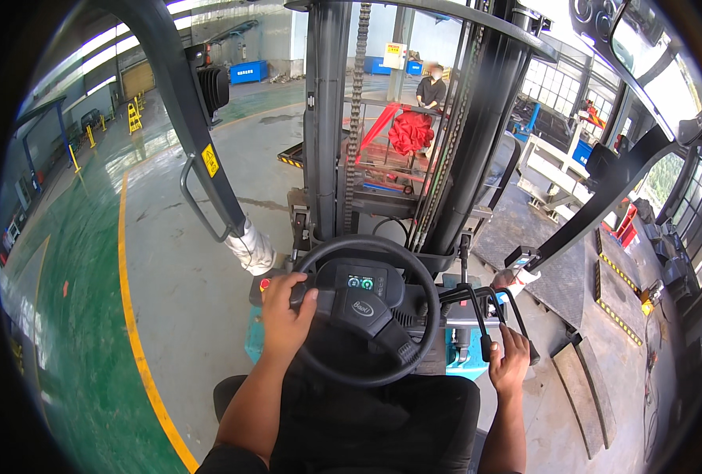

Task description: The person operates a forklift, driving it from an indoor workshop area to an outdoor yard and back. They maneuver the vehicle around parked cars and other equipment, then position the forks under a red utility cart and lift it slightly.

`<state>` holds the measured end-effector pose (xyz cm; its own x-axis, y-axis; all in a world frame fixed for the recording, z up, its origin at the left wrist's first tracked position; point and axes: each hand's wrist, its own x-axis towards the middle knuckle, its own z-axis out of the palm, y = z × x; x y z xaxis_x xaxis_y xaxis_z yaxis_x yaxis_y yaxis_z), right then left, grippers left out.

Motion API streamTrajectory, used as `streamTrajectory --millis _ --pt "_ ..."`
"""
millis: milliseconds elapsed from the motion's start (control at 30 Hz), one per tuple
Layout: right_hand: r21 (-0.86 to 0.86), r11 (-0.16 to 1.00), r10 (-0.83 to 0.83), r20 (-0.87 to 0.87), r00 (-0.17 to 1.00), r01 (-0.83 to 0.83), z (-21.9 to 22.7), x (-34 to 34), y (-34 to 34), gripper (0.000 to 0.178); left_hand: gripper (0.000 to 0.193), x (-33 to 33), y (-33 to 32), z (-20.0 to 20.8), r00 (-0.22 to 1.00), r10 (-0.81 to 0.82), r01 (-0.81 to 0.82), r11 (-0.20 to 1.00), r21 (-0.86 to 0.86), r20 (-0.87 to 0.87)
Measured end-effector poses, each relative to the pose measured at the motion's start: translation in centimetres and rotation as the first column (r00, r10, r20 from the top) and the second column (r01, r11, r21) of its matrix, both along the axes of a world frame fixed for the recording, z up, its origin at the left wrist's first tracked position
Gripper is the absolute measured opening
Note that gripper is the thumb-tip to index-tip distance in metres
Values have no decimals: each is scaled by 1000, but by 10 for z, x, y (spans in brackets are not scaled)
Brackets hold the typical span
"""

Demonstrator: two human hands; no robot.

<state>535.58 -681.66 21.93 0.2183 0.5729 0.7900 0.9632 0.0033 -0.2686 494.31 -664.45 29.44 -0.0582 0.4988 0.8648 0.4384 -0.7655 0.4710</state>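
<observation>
I sit at a forklift's controls, with the black steering wheel [428, 304] in front of me. My left hand [284, 312] is closed on the wheel's left side, where the spoke meets the rim. To the right of the wheel, several black control levers [477, 308] bend toward me. My right hand [509, 359] is closed around the lever ends, thumb beside one dark handle; the exact grip is partly hidden. Behind the wheel a small lit display [361, 282] shows round dials. A red button [265, 284] sits just beyond my left hand.
The dark mast [325, 118] with chains rises ahead. Beyond it, a person [431, 88] stands behind a red cloth bundle [411, 133]. A yellow floor line [133, 316] runs along the left. Metal plates with striped edges [620, 276] and curved planks [580, 387] lie right.
</observation>
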Motion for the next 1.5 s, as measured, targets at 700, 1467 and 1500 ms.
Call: streamTrajectory --millis 700,1467,1500 --pt "5 999 -39 -17 999 39 -2 5 12 60 34 1 18 2 999 -37 37 999 -32 -12" --pt "-18 992 -129 -55 990 128 7 47 10 59 25 50 57 50 947 -69 87 995 42 -315" --pt "-11 993 -122 -43 992 121 8 56 13 55 26 65 58 62 948 -72 81 997 17 -309"
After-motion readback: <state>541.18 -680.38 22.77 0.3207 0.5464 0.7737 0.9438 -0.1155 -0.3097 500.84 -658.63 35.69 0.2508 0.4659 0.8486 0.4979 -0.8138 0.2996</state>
